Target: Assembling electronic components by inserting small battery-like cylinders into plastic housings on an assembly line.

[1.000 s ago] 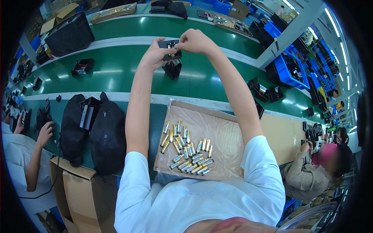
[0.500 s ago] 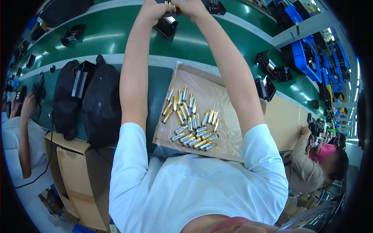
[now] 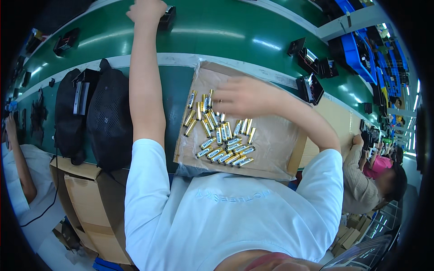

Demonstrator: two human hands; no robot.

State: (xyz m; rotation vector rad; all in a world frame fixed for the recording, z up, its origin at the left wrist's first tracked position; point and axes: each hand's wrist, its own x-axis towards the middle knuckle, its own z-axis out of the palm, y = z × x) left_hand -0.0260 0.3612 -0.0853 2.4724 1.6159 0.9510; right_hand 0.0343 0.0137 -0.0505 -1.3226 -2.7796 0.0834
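Several gold-and-white AA-style batteries [image 3: 233,148] lie loose in a shallow cardboard tray [image 3: 271,153] lined with clear plastic. Over the upper part of the pile is my right hand [image 3: 248,96], slightly blurred, its fingers stretched apart toward the left and hiding some batteries; nothing shows in it. My left arm reaches far forward across the green surface. At the top edge, my left hand [image 3: 148,10] is beside a small black box-shaped device [image 3: 167,18]; its fingers are mostly hidden, so whether it grips the device cannot be told.
Black open devices stand at right on the green conveyor-like surface [image 3: 217,43], one [image 3: 309,88] near the tray. Black mesh bags [image 3: 115,115] lie left of my arm, with a cardboard box [image 3: 88,198] below. Blue bins [image 3: 357,56] stand far right. People sit on both sides.
My right hand has come back from the far device to above the batteries. My left hand remains far forward, now somewhat farther left. The view has shifted slightly.
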